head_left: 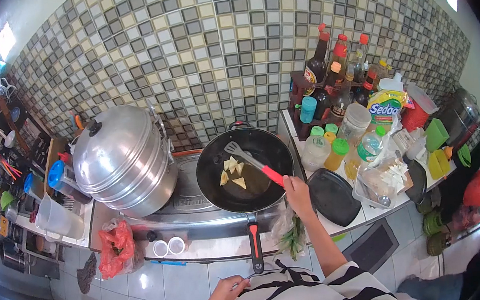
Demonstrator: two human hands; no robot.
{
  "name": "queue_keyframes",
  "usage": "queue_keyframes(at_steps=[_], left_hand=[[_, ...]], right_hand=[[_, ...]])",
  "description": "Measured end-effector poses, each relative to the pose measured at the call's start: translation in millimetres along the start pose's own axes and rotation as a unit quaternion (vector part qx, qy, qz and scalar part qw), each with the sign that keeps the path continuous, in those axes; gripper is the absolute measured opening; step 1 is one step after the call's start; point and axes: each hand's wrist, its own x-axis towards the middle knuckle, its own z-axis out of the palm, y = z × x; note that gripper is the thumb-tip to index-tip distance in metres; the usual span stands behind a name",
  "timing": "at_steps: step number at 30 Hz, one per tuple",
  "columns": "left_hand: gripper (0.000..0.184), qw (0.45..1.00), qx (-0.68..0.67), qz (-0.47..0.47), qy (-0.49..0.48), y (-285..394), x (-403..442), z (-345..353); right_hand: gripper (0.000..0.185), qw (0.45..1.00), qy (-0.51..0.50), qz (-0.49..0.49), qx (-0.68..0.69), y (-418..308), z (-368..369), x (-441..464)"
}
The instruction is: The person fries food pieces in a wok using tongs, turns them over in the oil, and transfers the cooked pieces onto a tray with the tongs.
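My right hand is closed around the red handle of a slotted spatula. Its grey head reaches over a black frying pan, close to several pale triangular pieces of food in shallow oil. The pan sits on the stove with its black-and-red handle pointing towards me. Near my waist, to the left of that handle, my left hand has its fingers curled in. A small pale thing shows at its fingers, too small to name.
A large aluminium steamer pot stands left of the pan. To the right are a black square tray, sauce bottles, jars and a clear container beside white wrappers. A red plastic bag and two white cups are at front left.
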Motion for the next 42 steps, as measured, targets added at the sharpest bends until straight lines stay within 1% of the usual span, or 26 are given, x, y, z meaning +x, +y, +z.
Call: queue_keyframes(at_steps=[1, 3, 4, 6, 8, 10, 11, 14, 16, 23, 27, 29, 33, 34, 35, 39, 42], left_hand=[[0.022, 1.0, -0.002, 0.0, 0.0, -0.3, 0.3, 0.2], [0.022, 1.0, -0.004, -0.014, -0.002, 2.9, 0.6, -1.3], [0.023, 1.0, -0.008, -0.027, -0.004, 4.2, 0.8, -1.7], [0.023, 1.0, -0.009, -0.029, -0.003, 1.2, 1.1, -1.7], [0.023, 0.999, -0.01, -0.032, 0.0, 0.9, 1.1, -2.3], [0.024, 0.999, -0.004, -0.034, -0.003, 5.0, 0.4, -5.0], [0.024, 0.999, -0.004, -0.034, -0.001, 4.6, 0.1, -5.4], [0.024, 1.0, -0.005, -0.027, 0.006, 2.4, 0.5, -6.6], [0.024, 0.999, -0.008, -0.034, 0.004, 1.4, 0.7, -7.1], [0.025, 1.0, 0.0, -0.024, -0.005, 3.6, 4.3, -12.1], [0.026, 1.0, 0.002, -0.019, -0.006, 3.7, 5.9, -13.5], [0.026, 1.0, 0.006, -0.011, -0.004, 3.4, 6.1, -14.8], [0.027, 1.0, 0.005, 0.005, -0.003, 0.0, 7.2, -15.2], [0.027, 1.0, 0.005, 0.014, 0.0, -1.6, 7.4, -15.0], [0.027, 1.0, 0.004, 0.014, 0.002, -2.1, 7.5, -14.9], [0.028, 1.0, -0.004, 0.008, 0.002, -4.8, 9.0, -14.2], [0.028, 1.0, -0.007, 0.006, -0.003, -6.2, 11.4, -12.0]], right_hand=[[0.035, 1.0, 0.0, 0.001, 0.0, -2.5, 3.8, 0.4], [0.036, 0.998, -0.008, -0.063, -0.005, -6.2, 12.3, 1.3], [0.036, 0.998, -0.008, -0.062, -0.005, -7.0, 16.5, 2.2], [0.036, 0.996, -0.04, -0.076, -0.005, -7.6, 23.2, 4.2], [0.036, 0.996, -0.048, -0.076, -0.007, -6.7, 25.3, 6.4], [0.035, 0.995, -0.031, -0.086, -0.05, -2.0, 26.9, 8.5], [0.035, 0.994, -0.031, -0.087, -0.049, -0.6, 25.9, 9.1], [0.035, 0.996, -0.013, -0.062, -0.062, 3.5, 18.9, 13.0], [0.036, 0.994, 0.009, -0.074, -0.078, 6.5, 14.1, 17.2], [0.035, 0.988, 0.038, -0.105, -0.106, 2.6, 5.6, 24.6], [0.036, 0.989, 0.026, -0.086, -0.12, 1.3, -4.6, 23.2], [0.035, 0.983, 0.012, -0.09, -0.157, 5.4, -9.4, 22.7], [0.035, 0.986, 0.014, -0.09, -0.141, -6.6, -24.4, 21.5], [0.034, 0.987, 0.012, -0.077, -0.137, -11.2, -29.7, 20.2], [0.032, 0.989, 0.01, -0.063, -0.134, -14.0, -33.5, 19.4], [0.033, 0.99, 0.016, -0.062, -0.129, -15.1, -42.9, 14.5], [0.034, 0.988, -0.003, -0.034, -0.152, -17.6, -41.8, 9.3]])
